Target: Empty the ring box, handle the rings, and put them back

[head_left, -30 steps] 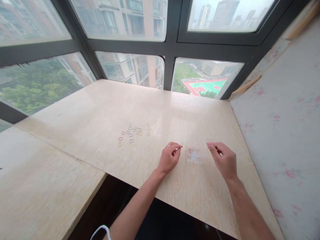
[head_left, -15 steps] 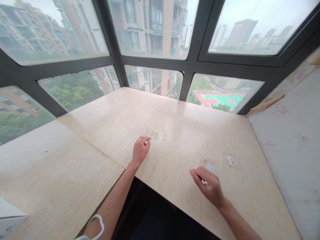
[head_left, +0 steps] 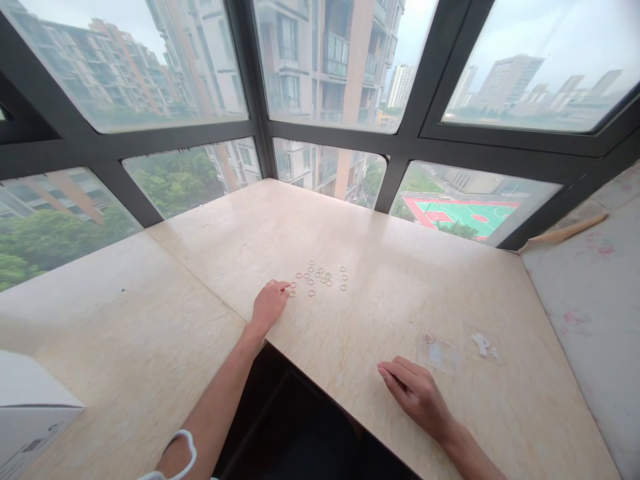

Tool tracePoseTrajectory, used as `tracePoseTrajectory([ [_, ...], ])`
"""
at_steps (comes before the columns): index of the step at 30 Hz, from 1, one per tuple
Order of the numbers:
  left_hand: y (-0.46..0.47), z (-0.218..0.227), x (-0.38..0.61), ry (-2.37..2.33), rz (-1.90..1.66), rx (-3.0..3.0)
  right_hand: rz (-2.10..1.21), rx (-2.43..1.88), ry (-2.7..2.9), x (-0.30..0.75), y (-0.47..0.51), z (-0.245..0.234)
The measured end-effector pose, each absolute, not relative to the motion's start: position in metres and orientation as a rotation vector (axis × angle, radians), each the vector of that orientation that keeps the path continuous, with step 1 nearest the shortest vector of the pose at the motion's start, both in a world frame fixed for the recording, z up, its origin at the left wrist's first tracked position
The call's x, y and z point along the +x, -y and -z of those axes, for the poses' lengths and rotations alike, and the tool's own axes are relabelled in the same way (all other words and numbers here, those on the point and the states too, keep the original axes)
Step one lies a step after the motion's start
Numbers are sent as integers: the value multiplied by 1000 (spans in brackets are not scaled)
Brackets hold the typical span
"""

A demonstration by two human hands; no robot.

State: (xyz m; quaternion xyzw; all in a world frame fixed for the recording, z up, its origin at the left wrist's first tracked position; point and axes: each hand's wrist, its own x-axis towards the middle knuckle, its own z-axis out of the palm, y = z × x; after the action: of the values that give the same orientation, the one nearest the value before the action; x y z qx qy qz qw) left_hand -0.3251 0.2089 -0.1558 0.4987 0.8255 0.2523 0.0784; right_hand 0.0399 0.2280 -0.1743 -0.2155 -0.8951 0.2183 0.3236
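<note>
Several thin coloured rings (head_left: 311, 281) lie flat in a loose group on the stone-look counter (head_left: 370, 320). At their left edge is my left hand (head_left: 270, 307), index finger stretched out and thumb slightly apart from it. Its fingertips touch or nearly touch a reddish ring (head_left: 293, 285) and a yellowish ring (head_left: 293, 294); no ring is seen lifted. My right hand (head_left: 417, 397) rests closer to me, thumb and fingers pressed together. Whatever it may hold is hidden. Beyond it lies a clear plastic bag (head_left: 443, 357) with a reddish ring on it or in it.
Small white pieces (head_left: 483, 345) lie on clear plastic at the right. A white box (head_left: 35, 400) stands at the lower left. The counter's front edge runs below my hands. Dark window frames (head_left: 330, 137) and a floral-papered wall (head_left: 590, 313) bound the counter.
My left hand has moved left and towards me along the rings, uncovering several at the group's left side. My right hand stays closed beside the bag. The view has shifted left.
</note>
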Motion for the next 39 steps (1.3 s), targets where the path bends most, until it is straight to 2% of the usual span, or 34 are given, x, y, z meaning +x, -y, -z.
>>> tracePoseTrajectory([
  [19, -210, 160, -337, -2322, -874, 1496, -379, -631, 2439, 36, -226, 175],
  [39, -200, 179, -326, -2214, -932, 1930, -358, -727, 2424, 32, -224, 174],
])
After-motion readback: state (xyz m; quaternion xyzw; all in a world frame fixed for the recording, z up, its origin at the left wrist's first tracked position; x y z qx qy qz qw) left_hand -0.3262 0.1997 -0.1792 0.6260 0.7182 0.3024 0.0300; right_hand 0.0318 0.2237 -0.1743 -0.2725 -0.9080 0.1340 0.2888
